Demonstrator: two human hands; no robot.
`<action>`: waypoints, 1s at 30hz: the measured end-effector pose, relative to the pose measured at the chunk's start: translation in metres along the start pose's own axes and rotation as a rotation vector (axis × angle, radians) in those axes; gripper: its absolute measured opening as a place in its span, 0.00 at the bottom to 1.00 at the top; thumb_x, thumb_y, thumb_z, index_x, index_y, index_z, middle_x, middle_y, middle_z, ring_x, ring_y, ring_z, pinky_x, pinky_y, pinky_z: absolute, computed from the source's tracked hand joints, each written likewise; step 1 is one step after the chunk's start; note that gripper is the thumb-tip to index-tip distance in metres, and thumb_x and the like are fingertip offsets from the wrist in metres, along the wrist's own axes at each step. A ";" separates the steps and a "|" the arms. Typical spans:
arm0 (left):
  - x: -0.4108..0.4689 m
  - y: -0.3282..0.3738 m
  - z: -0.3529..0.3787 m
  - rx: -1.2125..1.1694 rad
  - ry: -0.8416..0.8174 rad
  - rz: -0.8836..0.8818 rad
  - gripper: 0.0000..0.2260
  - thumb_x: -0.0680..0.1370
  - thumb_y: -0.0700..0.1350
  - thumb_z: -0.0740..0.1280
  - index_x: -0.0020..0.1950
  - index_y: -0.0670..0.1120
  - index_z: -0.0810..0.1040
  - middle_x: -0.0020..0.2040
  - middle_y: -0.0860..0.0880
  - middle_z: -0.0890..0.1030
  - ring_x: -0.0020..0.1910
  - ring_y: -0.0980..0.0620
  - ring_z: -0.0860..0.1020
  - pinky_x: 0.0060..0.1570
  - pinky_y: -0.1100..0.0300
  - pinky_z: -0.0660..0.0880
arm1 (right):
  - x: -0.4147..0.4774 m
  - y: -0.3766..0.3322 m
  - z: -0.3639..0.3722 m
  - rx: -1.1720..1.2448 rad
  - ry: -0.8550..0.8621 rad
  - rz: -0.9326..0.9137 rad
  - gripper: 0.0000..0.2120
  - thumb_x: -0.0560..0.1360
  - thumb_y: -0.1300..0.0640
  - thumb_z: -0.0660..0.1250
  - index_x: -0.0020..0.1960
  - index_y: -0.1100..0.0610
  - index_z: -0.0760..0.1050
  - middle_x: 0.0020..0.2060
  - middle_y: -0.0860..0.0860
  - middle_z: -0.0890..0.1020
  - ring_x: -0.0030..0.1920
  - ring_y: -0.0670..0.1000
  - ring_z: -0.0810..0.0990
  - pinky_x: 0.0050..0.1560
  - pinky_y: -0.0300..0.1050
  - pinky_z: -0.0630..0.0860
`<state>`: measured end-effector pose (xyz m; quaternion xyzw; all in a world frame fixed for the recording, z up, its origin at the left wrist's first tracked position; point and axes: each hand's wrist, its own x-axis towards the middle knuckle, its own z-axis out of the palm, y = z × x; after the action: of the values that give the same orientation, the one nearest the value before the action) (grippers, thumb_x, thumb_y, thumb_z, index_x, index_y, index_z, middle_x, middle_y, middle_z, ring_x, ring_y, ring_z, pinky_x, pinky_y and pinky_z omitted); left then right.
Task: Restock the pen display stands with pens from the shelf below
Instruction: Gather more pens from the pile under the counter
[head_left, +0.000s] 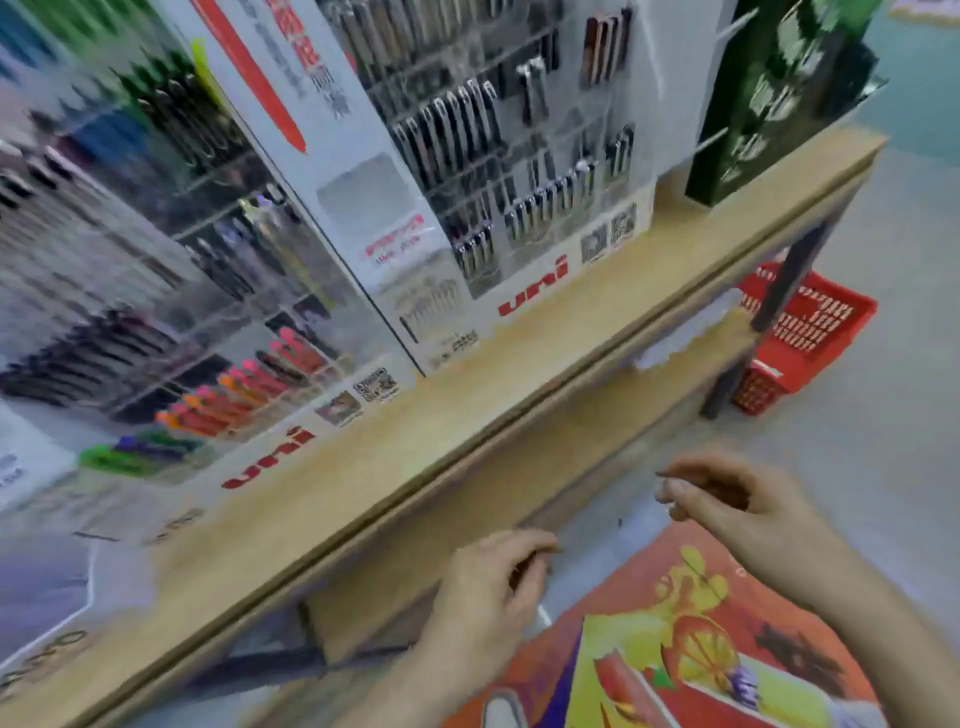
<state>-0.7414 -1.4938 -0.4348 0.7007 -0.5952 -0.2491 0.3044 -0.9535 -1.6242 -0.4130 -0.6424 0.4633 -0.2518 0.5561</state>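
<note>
Pale wood-grain board is forming the long top shelf (519, 353), its front edge running diagonally from lower left to upper right. Two clear acrylic display stands with red lettering are standing on it, set back from that edge. The left stand (182, 291) is holding rows of dark pens and, lowest, pink, orange and green pens (244, 389). The right stand (519, 156) is carrying slim dark pens with silver clips (545, 202) in stepped tiers. A bare strip of wood is lying open between the stands and the shelf's edge. At the shelf's far end a glossy dark green box (779, 93) is standing just beside the right stand.

Under the edge, a recessed lower wooden shelf (597, 415) is sitting in shadow. Past the shelf's dark metal leg (779, 291), a red plastic lattice basket (821, 322) is resting on smooth grey floor (883, 467).

Both hands are hovering in front of the shelf's edge, apart from each other, above a glossy red and yellow printed surface (649, 649). The left hand (493, 587) is curling its fingers near the lower shelf. The right hand (727, 499) is curling thumb and fingers together in open air. Blur is hiding whether either is gripping anything, so I cannot tell.
</note>
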 end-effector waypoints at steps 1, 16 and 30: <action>0.000 -0.025 0.017 -0.013 0.007 -0.023 0.08 0.75 0.46 0.64 0.52 0.57 0.78 0.42 0.63 0.80 0.41 0.66 0.78 0.42 0.69 0.74 | 0.008 0.027 0.016 -0.011 -0.009 -0.019 0.09 0.76 0.64 0.69 0.46 0.50 0.81 0.38 0.50 0.85 0.39 0.51 0.84 0.43 0.41 0.79; 0.046 -0.366 0.094 0.284 0.605 -0.093 0.08 0.78 0.45 0.68 0.54 0.45 0.82 0.47 0.54 0.82 0.48 0.52 0.79 0.53 0.63 0.72 | 0.215 0.253 0.266 0.035 -0.229 -0.478 0.29 0.64 0.45 0.74 0.61 0.56 0.76 0.47 0.52 0.83 0.46 0.48 0.82 0.49 0.36 0.76; 0.052 -0.428 0.065 0.144 0.400 -0.230 0.13 0.81 0.45 0.62 0.39 0.51 0.81 0.41 0.56 0.82 0.43 0.60 0.77 0.46 0.62 0.70 | 0.260 0.239 0.407 -0.593 -0.281 -0.569 0.29 0.80 0.42 0.59 0.78 0.44 0.55 0.77 0.51 0.60 0.77 0.53 0.58 0.74 0.54 0.58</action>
<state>-0.4872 -1.5078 -0.7888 0.8192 -0.4556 -0.0954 0.3350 -0.5722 -1.6443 -0.7930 -0.9046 0.2397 -0.1613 0.3135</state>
